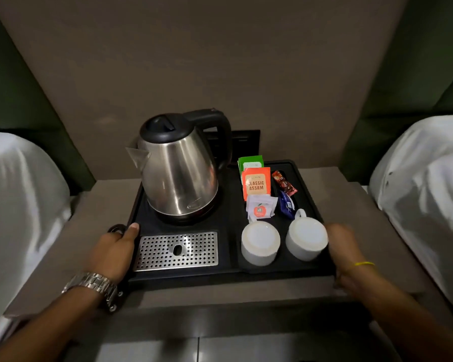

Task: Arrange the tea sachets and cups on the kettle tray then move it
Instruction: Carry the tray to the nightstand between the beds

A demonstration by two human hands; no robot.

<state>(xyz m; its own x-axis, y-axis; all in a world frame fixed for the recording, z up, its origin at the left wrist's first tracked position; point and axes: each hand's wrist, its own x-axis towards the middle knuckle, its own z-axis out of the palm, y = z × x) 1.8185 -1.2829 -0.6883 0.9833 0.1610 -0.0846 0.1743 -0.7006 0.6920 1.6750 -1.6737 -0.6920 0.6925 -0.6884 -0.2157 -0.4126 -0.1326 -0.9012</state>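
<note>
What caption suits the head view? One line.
Both hands, left hand and right hand, grip the loaded kettle tray.

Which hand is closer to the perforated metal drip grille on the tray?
The left hand. It grips the tray edge right beside the drip grille. The right hand holds the opposite edge, beyond both upside-down cups.

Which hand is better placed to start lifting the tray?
Neither alone. Left hand grips the tray at its left edge, right hand at its right; probably lift with both.
</note>
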